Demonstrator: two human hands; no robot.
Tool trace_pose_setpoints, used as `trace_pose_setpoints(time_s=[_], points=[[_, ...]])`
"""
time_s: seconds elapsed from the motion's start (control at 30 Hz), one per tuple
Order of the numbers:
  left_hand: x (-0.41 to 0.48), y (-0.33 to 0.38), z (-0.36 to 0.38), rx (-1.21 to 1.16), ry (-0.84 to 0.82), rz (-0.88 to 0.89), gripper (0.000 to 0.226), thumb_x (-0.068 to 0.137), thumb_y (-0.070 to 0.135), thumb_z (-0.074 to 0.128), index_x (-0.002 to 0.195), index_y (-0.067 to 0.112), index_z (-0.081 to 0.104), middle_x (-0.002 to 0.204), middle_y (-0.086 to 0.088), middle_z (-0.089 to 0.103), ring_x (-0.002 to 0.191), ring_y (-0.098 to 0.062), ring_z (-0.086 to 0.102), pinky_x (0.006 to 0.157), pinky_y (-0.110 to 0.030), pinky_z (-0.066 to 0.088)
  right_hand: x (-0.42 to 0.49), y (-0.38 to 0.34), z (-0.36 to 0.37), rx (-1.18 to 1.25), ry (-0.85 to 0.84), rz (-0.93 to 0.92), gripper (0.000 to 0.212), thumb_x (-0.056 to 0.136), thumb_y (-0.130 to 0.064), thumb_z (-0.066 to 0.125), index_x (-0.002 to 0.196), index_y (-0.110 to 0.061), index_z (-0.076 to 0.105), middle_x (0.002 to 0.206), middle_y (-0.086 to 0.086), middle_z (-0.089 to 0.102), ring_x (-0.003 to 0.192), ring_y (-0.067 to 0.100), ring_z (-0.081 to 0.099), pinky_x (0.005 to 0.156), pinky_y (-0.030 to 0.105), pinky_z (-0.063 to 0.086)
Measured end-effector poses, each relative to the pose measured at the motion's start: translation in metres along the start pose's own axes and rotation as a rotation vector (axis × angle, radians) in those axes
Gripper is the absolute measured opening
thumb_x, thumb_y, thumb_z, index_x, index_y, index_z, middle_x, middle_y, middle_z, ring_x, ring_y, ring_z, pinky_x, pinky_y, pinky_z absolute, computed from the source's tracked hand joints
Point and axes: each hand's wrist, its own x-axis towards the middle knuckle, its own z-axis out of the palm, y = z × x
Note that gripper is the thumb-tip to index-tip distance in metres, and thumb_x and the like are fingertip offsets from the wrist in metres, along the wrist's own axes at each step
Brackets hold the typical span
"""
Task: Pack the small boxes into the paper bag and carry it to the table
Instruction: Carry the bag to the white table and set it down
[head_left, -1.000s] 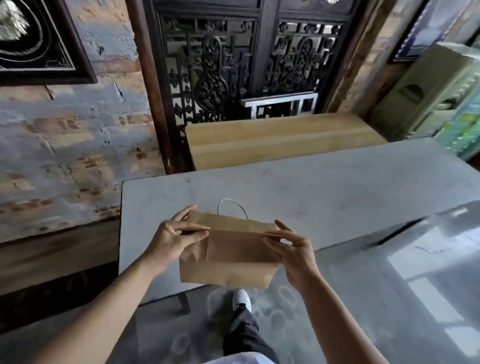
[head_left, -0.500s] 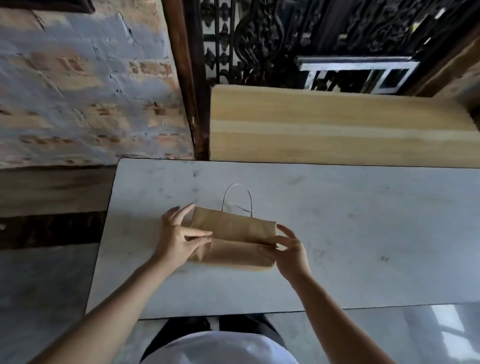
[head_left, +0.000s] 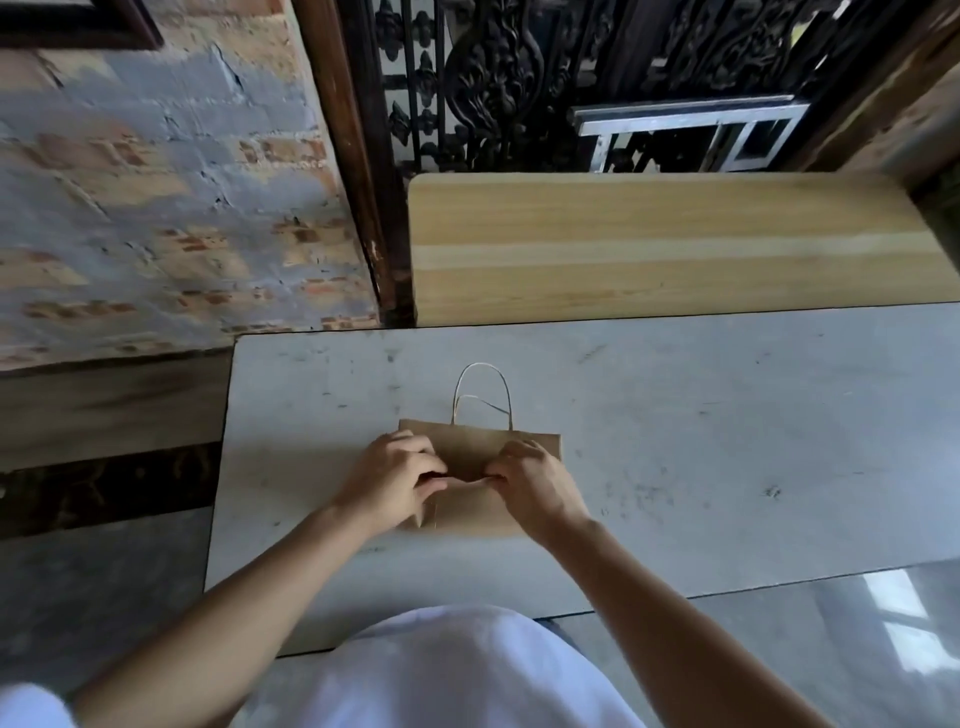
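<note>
A brown paper bag (head_left: 470, 444) rests on the grey table (head_left: 701, 441), near its left end. Its thin white cord handles (head_left: 483, 387) stick out on the far side. My left hand (head_left: 392, 475) and my right hand (head_left: 535, 480) are both on the bag, fingers pinching the near edge of its opening close together at the middle. The hands cover much of the bag. No small boxes show in view; whatever is inside the bag is hidden.
A light wooden bench or board (head_left: 649, 244) lies just beyond the table's far edge. Behind it stands a dark ornate metal screen (head_left: 493, 78). A brick wall (head_left: 156, 182) is on the left. Glossy floor (head_left: 857, 623) lies at the lower right.
The bag went from being held in the air before the table to resting on the tabletop. I stepped closer. My hands slid from the bag's sides to the middle of its opening.
</note>
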Motion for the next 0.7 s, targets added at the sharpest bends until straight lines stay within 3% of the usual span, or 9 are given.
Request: trace_pose_setpoints(time_s=[0.17,0.27,0.43,0.6,0.7], points=[[-0.025,-0.024,-0.006,-0.133,0.071,-0.149,0.011,0.069,0.016,0.086,0.079,0.015,0.081,0.078,0.003,0.069,0.072,-0.017,0.064,0.068,-0.025,0.049,-0.011,0.030,-0.018,0.095,-0.053,0.139,0.009,0.077,-0.021,0.066,0.077,-0.017,0.074,0.085,0.002,0.067,0.089,0.022,0.058,0.073,0.034,0.050],[-0.028,-0.028,-0.008,-0.249,0.073,-0.225,0.013,0.068,0.013,0.086,0.080,0.017,0.082,0.080,0.005,0.067,0.070,-0.013,0.065,0.067,-0.018,0.046,-0.018,0.042,-0.020,0.113,-0.024,0.168,0.006,0.071,-0.016,0.067,0.069,-0.016,0.072,0.075,0.002,0.066,0.083,0.023,0.056,0.069,0.034,0.049],[-0.030,-0.038,-0.002,-0.376,0.074,-0.378,0.020,0.063,0.017,0.089,0.079,0.025,0.081,0.085,0.002,0.060,0.070,-0.010,0.061,0.067,-0.009,0.044,-0.029,0.058,-0.019,0.150,0.056,0.207,0.007,0.074,-0.016,0.070,0.071,-0.021,0.075,0.076,-0.006,0.068,0.078,0.014,0.057,0.068,0.025,0.045],[-0.037,-0.043,0.005,-0.454,0.104,-0.510,0.033,0.060,0.019,0.091,0.070,0.046,0.075,0.087,0.002,0.062,0.075,-0.005,0.060,0.069,-0.012,0.044,-0.032,0.063,-0.016,0.160,0.101,0.189,0.007,0.073,-0.015,0.073,0.071,-0.021,0.075,0.075,-0.006,0.069,0.075,0.015,0.058,0.067,0.026,0.047],[-0.038,-0.040,0.006,-0.462,0.122,-0.528,0.032,0.062,0.018,0.090,0.070,0.045,0.076,0.086,0.000,0.063,0.077,-0.008,0.062,0.072,-0.019,0.046,-0.036,0.069,-0.015,0.169,0.147,0.186,0.005,0.070,-0.013,0.078,0.070,-0.018,0.076,0.073,-0.004,0.069,0.071,0.017,0.060,0.065,0.026,0.047]])
